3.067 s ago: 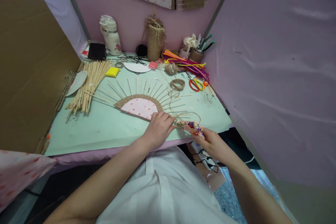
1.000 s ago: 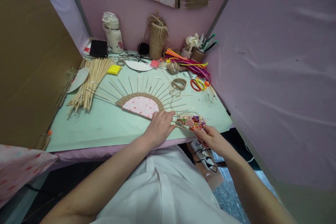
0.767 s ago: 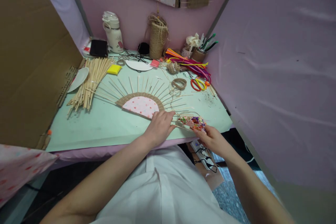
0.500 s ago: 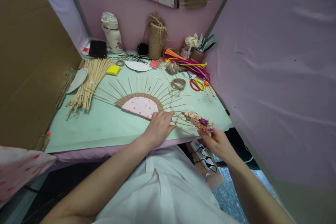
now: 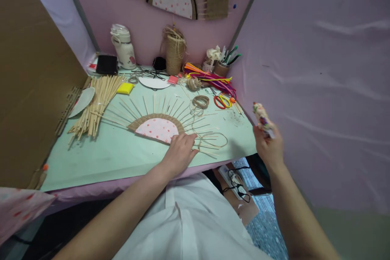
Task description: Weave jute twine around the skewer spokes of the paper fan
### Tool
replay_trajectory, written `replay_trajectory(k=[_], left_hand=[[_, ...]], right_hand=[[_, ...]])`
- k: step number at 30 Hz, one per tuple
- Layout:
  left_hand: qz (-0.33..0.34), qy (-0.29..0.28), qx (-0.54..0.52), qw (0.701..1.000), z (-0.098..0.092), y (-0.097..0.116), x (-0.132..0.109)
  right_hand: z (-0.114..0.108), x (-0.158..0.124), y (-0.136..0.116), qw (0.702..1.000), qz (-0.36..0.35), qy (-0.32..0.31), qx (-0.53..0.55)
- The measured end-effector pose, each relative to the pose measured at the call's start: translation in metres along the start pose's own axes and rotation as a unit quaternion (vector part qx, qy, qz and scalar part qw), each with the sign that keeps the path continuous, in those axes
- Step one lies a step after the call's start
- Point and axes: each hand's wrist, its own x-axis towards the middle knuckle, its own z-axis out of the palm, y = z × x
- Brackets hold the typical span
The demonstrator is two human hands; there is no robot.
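Note:
A half-circle fan (image 5: 157,129) lies on the table, with a dotted pink-white centre, a burlap rim and thin wooden sticks spreading outward. My left hand (image 5: 179,153) is closed over its right end, fingers pressed onto the rim and the lowest sticks. A loop of twine (image 5: 226,139) lies across the sticks beside those fingers. Off the table's right edge, my right hand (image 5: 270,148) is wrapped round a glue gun (image 5: 262,117) with a colourful patterned body, its nozzle tilted up and away from the fan. The trigger is hidden.
Left of the fan lies a bundle of sticks (image 5: 99,101). A coil of twine (image 5: 200,102), scissors (image 5: 219,102) and pipe cleaners (image 5: 210,76) lie behind it at right. A bottle (image 5: 123,48) and a twine-wrapped jar (image 5: 174,55) stand at the back. A purple wall (image 5: 323,101) borders the right side.
My right hand has carried the glue gun away from the sticks, right and upward past the table edge. My left hand stays on the fan. The view has shifted slightly.

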Motion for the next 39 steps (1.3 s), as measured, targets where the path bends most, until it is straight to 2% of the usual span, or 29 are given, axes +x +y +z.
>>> replay_trajectory(k=[1, 3, 7, 11, 15, 19, 22, 26, 29, 32, 35, 39], left_hand=[[0.000, -0.001, 0.000, 1.000, 0.000, 0.000, 0.000], [-0.002, -0.003, 0.000, 1.000, -0.001, 0.001, 0.000], [-0.007, -0.006, 0.000, 1.000, -0.002, 0.001, 0.001], [-0.007, 0.000, 0.001, 1.000, -0.001, 0.000, 0.001], [-0.008, 0.001, 0.000, 1.000, 0.000, -0.001, 0.001], [-0.003, 0.000, -0.002, 1.000, 0.000, -0.001, 0.000], [-0.007, -0.002, -0.006, 1.000, -0.001, 0.000, 0.000], [-0.014, -0.004, -0.005, 1.000, -0.001, 0.001, 0.001], [-0.014, -0.001, -0.003, 1.000, -0.001, 0.001, 0.001], [-0.010, 0.002, 0.005, 1.000, 0.000, 0.001, 0.001], [-0.008, -0.004, 0.008, 1.000, -0.001, 0.001, 0.001], [-0.006, 0.000, 0.007, 1.000, -0.002, 0.002, 0.000]], right_hand=[[0.003, 0.010, 0.007, 0.998, -0.018, 0.003, -0.052], [0.012, 0.026, 0.021, 0.989, -0.042, -0.035, -0.136], [0.034, 0.047, 0.041, 0.965, -0.031, -0.101, -0.241], [0.050, 0.066, 0.044, 0.945, -0.019, -0.097, -0.311], [0.059, 0.082, 0.045, 0.935, 0.023, -0.096, -0.342], [0.063, 0.085, 0.046, 0.930, 0.054, -0.090, -0.353], [0.061, 0.073, 0.038, 0.935, 0.042, -0.056, -0.348], [0.058, 0.030, 0.008, 0.972, -0.060, -0.029, -0.224], [0.060, -0.009, -0.021, 0.985, -0.112, -0.088, -0.095], [0.068, -0.034, -0.046, 0.979, -0.107, -0.168, -0.041], [0.077, -0.041, -0.059, 0.973, -0.082, -0.214, -0.039], [0.084, -0.039, -0.065, 0.966, -0.068, -0.239, -0.074]])
